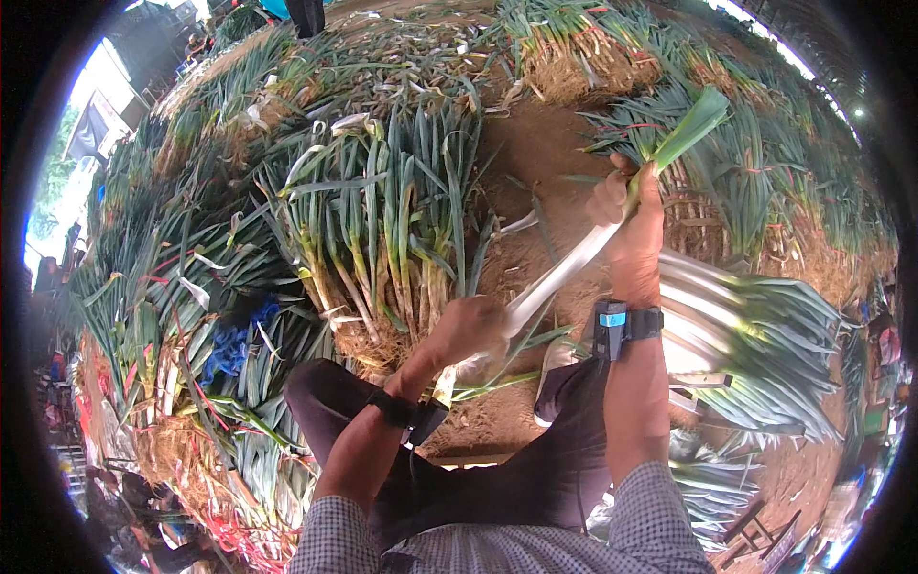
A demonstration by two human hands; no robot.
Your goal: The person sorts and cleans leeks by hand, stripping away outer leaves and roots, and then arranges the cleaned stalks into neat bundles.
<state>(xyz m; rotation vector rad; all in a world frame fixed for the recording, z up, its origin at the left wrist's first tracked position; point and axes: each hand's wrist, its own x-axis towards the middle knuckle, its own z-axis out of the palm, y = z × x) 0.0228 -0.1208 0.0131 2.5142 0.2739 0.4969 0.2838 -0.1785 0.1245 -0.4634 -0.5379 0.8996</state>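
Observation:
A long leek (pixel 564 263) slants up to the right across my lap, its white shaft below and green top above. My right hand (pixel 631 215) is closed round it just below the leaves. My left hand (pixel 473 330), blurred, is closed at the lower end, where pale strips hang beneath the fingers. Beside my right forearm lies a pile of clean, white-shafted leeks (pixel 736 344), partly hidden by that arm. In front of my left hand stands an untrimmed bunch of leeks (pixel 382 230) with brown, earthy roots.
Heaps of leeks (pixel 172 287) surround me, with blue netting (pixel 234 349) among those at left and more bundles (pixel 583 57) at the back. Bare earth (pixel 526 163) shows between the piles. A dark-trousered person (pixel 306 14) stands at the top. A small frame (pixel 765 526) lies at lower right.

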